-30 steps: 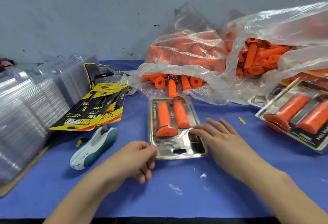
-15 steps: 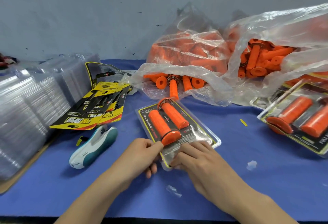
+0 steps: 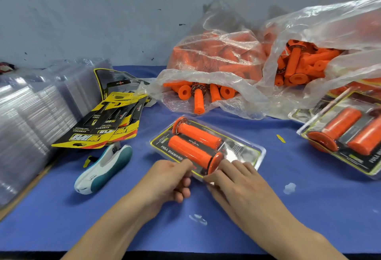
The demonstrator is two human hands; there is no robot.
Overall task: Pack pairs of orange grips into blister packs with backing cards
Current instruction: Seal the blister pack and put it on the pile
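A blister pack (image 3: 244, 153) lies flat and slantwise on the blue bench (image 3: 144, 218), about midway between its left and right edges and toward the near edge. Inside it a pair of orange grips (image 3: 193, 153) sits side by side over a black and yellow backing card printed "FULL DIAMOND". The left hand (image 3: 169, 179) pinches the pack's near edge, thumb on top and curled fingers below. The right hand (image 3: 237, 185) rests just beside it on the pack's near corner, its fingers laid fairly straight across the clear plastic, touching the flanged end of the nearer grip; whether its thumb hooks under the edge cannot be told. Along the left edge stands a blurred stack of empty clear shells (image 3: 31, 119), with loose backing cards (image 3: 103, 129) leaning against it and a white and teal handheld tool (image 3: 103, 169) lying just in front of the cards. At the far edge, against the grey wall (image 3: 103, 12), two clear plastic bags (image 3: 216, 53) spill loose orange grips (image 3: 198, 101) onto the bench. At the right edge lie finished packs (image 3: 346, 136), each holding orange grips. Small scraps of clear plastic (image 3: 289, 187) dot the blue surface near the hands.
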